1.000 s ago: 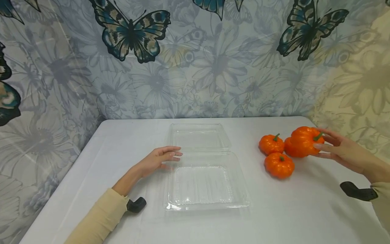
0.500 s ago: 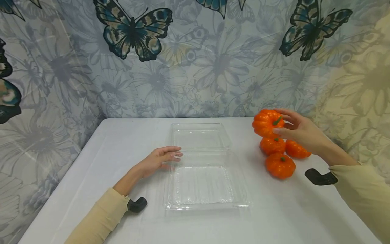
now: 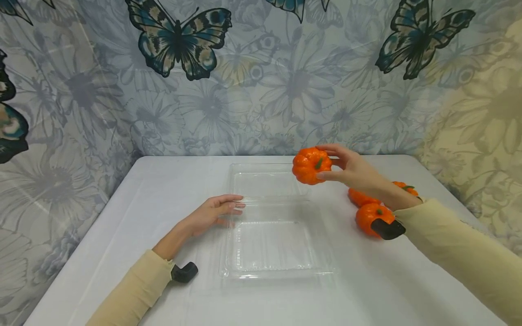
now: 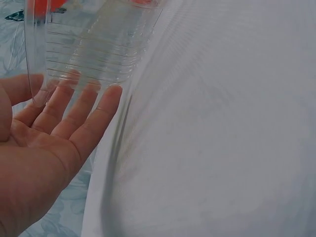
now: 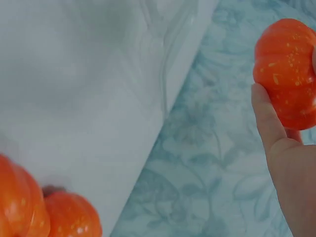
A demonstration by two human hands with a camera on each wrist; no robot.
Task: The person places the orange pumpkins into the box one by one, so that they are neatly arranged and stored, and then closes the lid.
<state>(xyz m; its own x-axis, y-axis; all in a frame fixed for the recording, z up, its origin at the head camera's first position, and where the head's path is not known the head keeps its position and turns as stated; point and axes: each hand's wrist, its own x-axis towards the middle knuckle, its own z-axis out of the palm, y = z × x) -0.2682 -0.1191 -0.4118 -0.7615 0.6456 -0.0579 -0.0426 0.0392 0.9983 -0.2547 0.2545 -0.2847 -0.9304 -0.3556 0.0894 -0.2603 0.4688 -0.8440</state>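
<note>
An orange toy pumpkin (image 3: 311, 166) with a green stem is held by my right hand (image 3: 348, 167), thumb in front and fingers behind it. It hangs in the air over the right part of a lid. The same pumpkin (image 5: 286, 74) shows at the right edge of the right wrist view. A clear plastic clamshell container (image 3: 281, 275) lies unfolded on the table, its lid (image 3: 261, 168) at the back. My left hand (image 3: 210, 215) holds the container's left side near the hinge. In the left wrist view, fingers (image 4: 81, 116) reach behind the clear wall, the thumb at its rim.
Several more orange pumpkins stand at the right, partly hidden by my right forearm; the front one (image 3: 369, 217) shows best. A white cloth covers the table (image 3: 183, 181). Behind it rises a wall (image 3: 285, 113) with butterfly and flower prints.
My right hand has lifted the pumpkin from the group at the right and carried it left, over the lid. The left hand has stayed at the container's side.
</note>
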